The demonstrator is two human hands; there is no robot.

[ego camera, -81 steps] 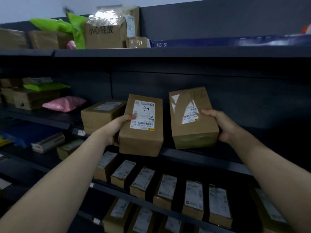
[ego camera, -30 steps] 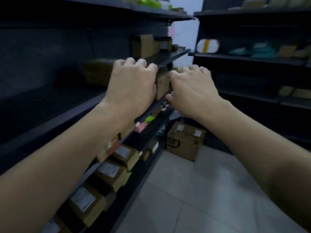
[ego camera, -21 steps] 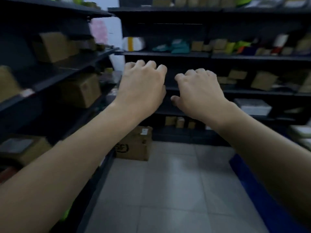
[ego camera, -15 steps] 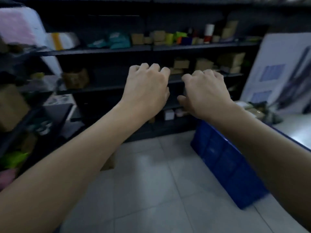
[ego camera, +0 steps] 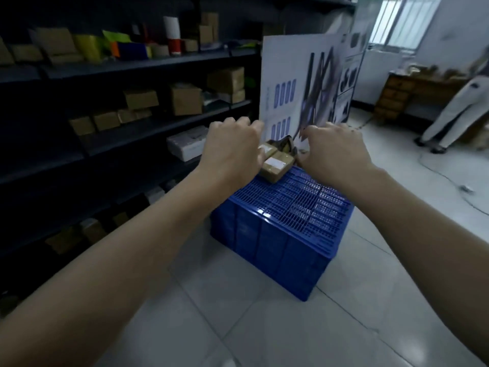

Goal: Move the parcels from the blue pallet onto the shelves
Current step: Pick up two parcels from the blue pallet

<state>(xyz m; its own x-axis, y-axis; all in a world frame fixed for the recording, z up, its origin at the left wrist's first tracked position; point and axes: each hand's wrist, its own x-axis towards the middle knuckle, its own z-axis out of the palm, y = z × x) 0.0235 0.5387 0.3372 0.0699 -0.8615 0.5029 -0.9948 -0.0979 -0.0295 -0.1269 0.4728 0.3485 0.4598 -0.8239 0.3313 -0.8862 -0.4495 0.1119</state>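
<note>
Head camera: a person's bare arms reach forward over a tiled floor (ego camera: 264,327) in a parcel storeroom. The left hand (ego camera: 232,152) and right hand (ego camera: 336,152) hover side by side, knuckles up, fingers loosely curled, holding nothing. Between and just beyond them, a few brown parcels (ego camera: 276,165) with white labels lie at the far end of the blue pallet (ego camera: 285,215); whether either hand touches them cannot be told. A white printed board (ego camera: 299,83) stands upright behind the pallet. Dark shelves (ego camera: 132,62) on the left carry cardboard boxes and coloured bags. At far right, another person's pale trouser legs (ego camera: 455,109) stand near a wooden desk (ego camera: 397,94).
</note>
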